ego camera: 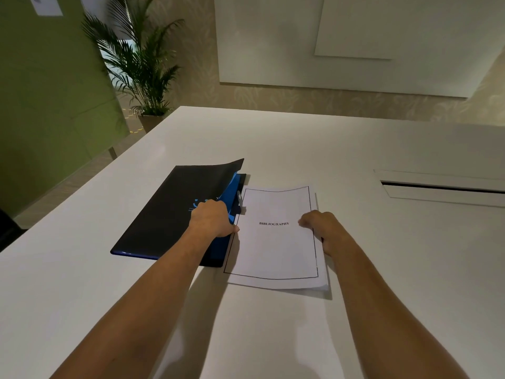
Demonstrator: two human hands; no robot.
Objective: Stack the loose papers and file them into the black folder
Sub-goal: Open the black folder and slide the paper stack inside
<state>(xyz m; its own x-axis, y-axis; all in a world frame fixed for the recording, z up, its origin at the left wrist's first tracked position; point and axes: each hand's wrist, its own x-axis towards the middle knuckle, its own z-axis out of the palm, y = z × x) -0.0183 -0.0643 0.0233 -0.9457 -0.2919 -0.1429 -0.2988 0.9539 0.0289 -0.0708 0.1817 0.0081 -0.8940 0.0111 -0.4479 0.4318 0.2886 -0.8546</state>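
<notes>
A black folder [166, 212] with a blue inside lies on the white table [273, 143], its front cover lifted a little at the right edge. My left hand [211, 218] rests on that cover near its right edge, fingers curled over it. Right beside the folder lies a stack of white papers [273, 250]; the top sheet has a black border and the word BIBLIOGRAPHY. The stack's left edge touches the folder's open side. My right hand [321, 224] grips the stack's right edge, thumb on top.
A recessed cable slot [437, 187] sits in the table at the right. A potted palm [142, 64] stands on the floor beyond the table's far left corner, beside a green partition [46, 91]. The table's left edge runs diagonally.
</notes>
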